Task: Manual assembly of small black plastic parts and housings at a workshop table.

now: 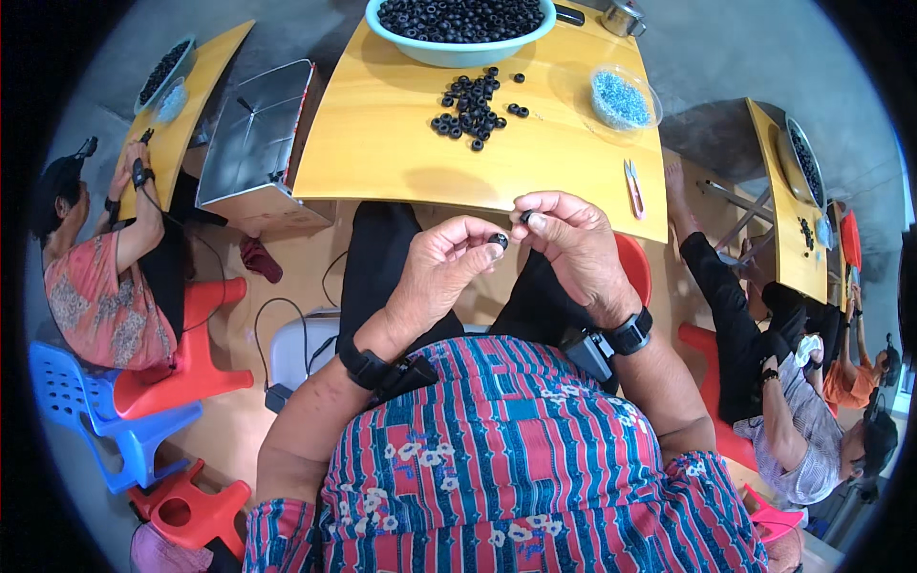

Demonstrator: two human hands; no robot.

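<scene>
Black rings (498,241) in hands (437,269) near table edge (373,194)

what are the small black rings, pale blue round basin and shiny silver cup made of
Small black rings: perhaps satin plastic or rubber, from soft highlights. Pale blue round basin: likely smooth plastic, from its even colour. Shiny silver cup: probably polished metal, by its reflections.

Yellow tabletop (382,158) standing over tan floor (306,253), grey wall (793,57) rising behind, blue chair (69,384) and red stools (196,372) standing left
</scene>
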